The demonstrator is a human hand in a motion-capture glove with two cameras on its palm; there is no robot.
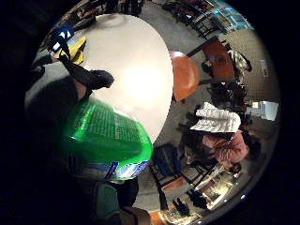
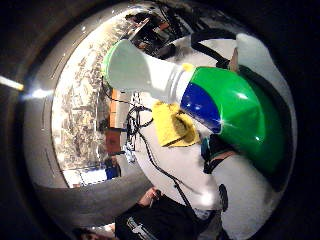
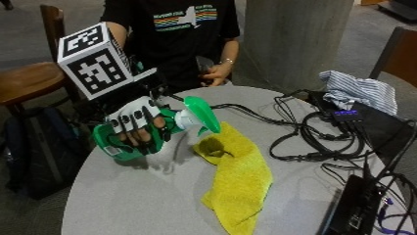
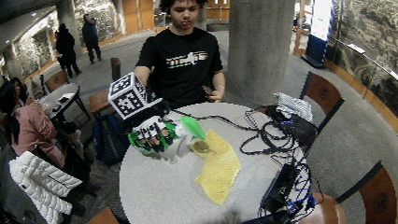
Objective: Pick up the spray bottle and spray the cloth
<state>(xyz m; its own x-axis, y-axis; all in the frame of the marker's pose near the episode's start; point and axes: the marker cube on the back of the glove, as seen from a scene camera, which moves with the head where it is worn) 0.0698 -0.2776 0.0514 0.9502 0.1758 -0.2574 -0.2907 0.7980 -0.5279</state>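
A green spray bottle [image 3: 117, 142] with a white neck and green nozzle [image 3: 200, 115] is held above the round grey table [image 3: 143, 200], tilted with its nozzle over the near end of a yellow cloth [image 3: 238, 178]. My gloved right hand [image 3: 140, 128] grips the bottle's body, fingers curled round it. The cloth lies flat in the middle of the table, one corner folded up below the nozzle. The bottle's green body [image 1: 105, 136] fills the little finger side palm view; its white head [image 2: 140, 70] and green and blue body show over the cloth [image 2: 172, 125] in the thumb side view.
Black cables [image 3: 306, 132], a black box [image 3: 384, 132] and a striped cloth [image 3: 358, 90] crowd the table's right side. A wooden chair [image 3: 29, 81] and a dark backpack [image 3: 33, 147] stand left of the table. The person's bare hand [image 3: 215, 73] is at the table's far edge.
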